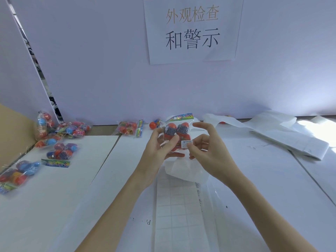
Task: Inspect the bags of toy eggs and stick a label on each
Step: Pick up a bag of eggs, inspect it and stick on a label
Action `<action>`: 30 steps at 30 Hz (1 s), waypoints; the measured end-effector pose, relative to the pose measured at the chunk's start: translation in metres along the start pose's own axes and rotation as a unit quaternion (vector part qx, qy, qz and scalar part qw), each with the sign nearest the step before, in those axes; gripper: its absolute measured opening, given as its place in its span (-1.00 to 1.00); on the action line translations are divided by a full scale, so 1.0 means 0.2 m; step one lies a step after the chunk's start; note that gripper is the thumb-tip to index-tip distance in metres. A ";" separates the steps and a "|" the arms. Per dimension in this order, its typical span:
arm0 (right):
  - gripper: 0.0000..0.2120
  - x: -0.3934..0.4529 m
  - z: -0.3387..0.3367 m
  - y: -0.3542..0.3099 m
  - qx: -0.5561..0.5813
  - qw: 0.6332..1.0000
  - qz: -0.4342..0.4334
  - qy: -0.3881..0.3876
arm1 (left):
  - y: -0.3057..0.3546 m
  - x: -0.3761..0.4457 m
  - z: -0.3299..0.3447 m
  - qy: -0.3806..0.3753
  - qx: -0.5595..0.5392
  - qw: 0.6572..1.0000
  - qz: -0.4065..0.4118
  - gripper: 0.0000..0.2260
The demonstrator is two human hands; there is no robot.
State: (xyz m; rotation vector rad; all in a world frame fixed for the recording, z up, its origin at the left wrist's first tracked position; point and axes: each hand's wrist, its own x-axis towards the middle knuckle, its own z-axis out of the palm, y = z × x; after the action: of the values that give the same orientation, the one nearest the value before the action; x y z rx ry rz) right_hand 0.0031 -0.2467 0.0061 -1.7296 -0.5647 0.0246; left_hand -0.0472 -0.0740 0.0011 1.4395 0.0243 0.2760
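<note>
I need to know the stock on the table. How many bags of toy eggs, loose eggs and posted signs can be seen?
Bags in hand: 1
Bags on the table: at least 5, for example; the left pile overlaps, so no exact count
Loose eggs: 1
Signs: 1
Total: at least 8

White partition wall (101, 70), white table (54, 206)

Single head-worn camera looks forward and down, close over the table (54, 206).
</note>
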 end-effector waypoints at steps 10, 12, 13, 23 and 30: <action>-0.59 -0.01 0.01 0.01 -0.009 1.000 0.001 -0.011 | -0.03 -0.01 0.00 -0.003 0.083 0.996 0.035 -0.50; -0.60 -0.01 0.01 0.00 -0.019 1.000 0.000 -0.014 | -0.03 -0.01 0.00 -0.002 0.071 0.997 0.038 -0.52; -0.61 -0.01 0.00 0.00 -0.031 0.999 -0.006 -0.012 | -0.03 -0.01 0.00 -0.001 0.062 0.997 0.035 -0.51; -0.79 0.00 -0.01 -0.03 -0.014 0.999 0.030 0.022 | 0.00 0.01 -0.03 -0.027 -0.047 0.998 0.024 -0.53; -0.73 -0.01 -0.01 -0.07 0.178 0.975 0.121 -0.055 | 0.02 0.01 -0.03 -0.026 -0.072 0.997 0.013 -0.48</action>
State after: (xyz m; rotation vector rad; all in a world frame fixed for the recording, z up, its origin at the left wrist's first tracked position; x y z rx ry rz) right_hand -0.0039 -0.2475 0.0189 -1.4404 -0.3985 0.3758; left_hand -0.0470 -0.0677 0.0042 1.3030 -0.0566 0.2560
